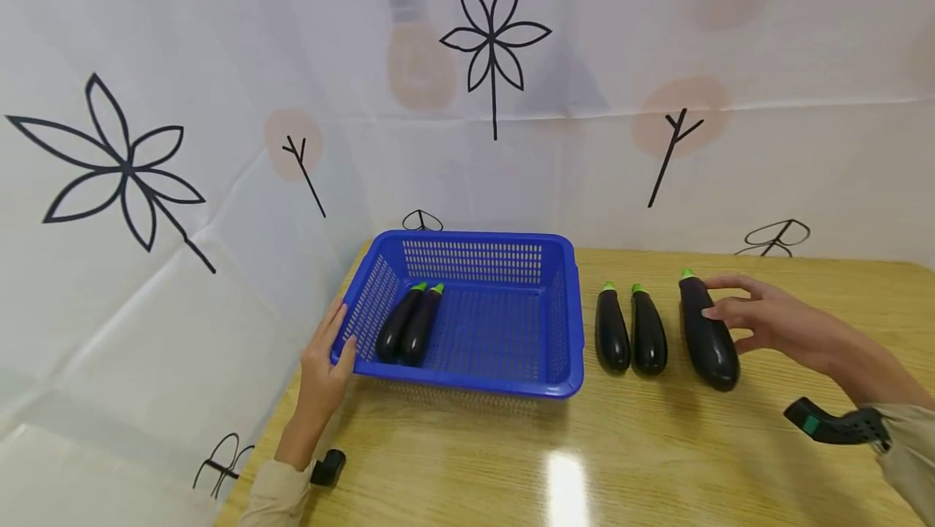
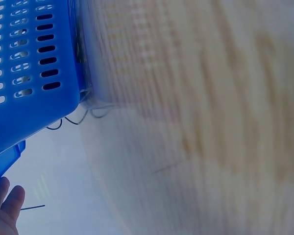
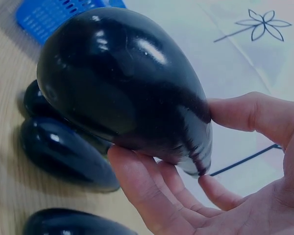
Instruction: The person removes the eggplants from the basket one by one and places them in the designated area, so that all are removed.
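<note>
In the head view a blue plastic basket (image 1: 485, 385) stands on the table, with two dark purple eggplants (image 1: 418, 328) lying side by side at its left. My left hand (image 1: 321, 369) rests against the basket's left front corner with its fingers extended; its fingertips (image 2: 12, 198) also show by the blue rim in the left wrist view. My right hand (image 1: 767, 317) holds a large eggplant (image 1: 707, 336) between thumb and fingers. Up close, this eggplant (image 3: 122, 83) has its rounded end towards the camera. Left of it lie two smaller eggplants (image 1: 613, 332), green stems pointing away.
The wooden table (image 1: 453, 462) reaches back to a white cloth (image 1: 584, 186) printed with leaves and twigs, which also hangs on the left. Black bands (image 1: 836, 423) sit at both wrists. In the right wrist view, more eggplants (image 3: 63, 154) show below the held one.
</note>
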`<state>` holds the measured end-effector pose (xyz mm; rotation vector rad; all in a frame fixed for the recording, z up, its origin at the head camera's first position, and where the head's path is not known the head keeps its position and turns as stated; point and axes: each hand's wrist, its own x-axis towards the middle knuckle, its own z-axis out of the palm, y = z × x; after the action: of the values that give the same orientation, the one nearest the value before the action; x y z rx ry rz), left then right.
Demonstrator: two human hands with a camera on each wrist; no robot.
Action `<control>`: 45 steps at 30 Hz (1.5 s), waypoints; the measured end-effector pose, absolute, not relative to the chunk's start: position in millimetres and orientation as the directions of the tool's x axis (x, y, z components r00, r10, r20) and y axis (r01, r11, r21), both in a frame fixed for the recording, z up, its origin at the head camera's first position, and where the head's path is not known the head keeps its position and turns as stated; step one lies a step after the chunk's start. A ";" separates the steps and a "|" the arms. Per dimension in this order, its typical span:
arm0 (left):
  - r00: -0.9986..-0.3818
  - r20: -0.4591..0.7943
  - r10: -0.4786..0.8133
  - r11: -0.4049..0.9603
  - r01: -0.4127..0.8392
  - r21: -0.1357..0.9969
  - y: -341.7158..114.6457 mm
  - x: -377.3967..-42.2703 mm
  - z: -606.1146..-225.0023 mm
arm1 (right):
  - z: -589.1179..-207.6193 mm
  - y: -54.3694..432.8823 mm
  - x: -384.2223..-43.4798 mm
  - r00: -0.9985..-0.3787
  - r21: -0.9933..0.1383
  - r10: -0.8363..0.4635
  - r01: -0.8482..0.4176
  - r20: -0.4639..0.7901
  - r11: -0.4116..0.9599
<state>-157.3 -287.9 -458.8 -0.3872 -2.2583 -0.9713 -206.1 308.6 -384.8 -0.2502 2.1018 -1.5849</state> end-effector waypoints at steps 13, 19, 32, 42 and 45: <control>-0.749 0.662 0.021 0.685 0.493 0.536 -288.1 -159.9 -457.1 | -397.9 334.4 -215.1 -0.840 -0.927 -0.427 0.214 -0.336 0.308; -0.759 0.651 0.012 0.689 0.478 0.544 -287.6 -159.7 -457.6 | -399.9 344.4 -216.8 -0.851 -0.909 -0.388 0.213 -0.353 0.359; -0.758 0.653 0.003 0.684 0.478 0.551 -287.1 -156.0 -459.3 | -408.8 356.8 -217.7 -0.851 -0.868 -0.353 0.211 -0.390 0.450; -0.731 0.683 0.011 0.688 0.501 0.525 -285.9 -155.3 -459.6 | -421.8 365.5 -218.8 -0.861 -0.838 -0.312 0.210 -0.403 0.503; -0.731 0.682 0.012 0.689 0.500 0.524 -285.7 -155.2 -459.1 | -426.3 368.2 -219.7 -0.872 -0.825 -0.295 0.189 -0.390 0.533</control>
<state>-155.2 -285.7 -459.1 -0.3904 -2.2332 -0.9523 -219.7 368.2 -426.3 -0.0853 2.2826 -1.3130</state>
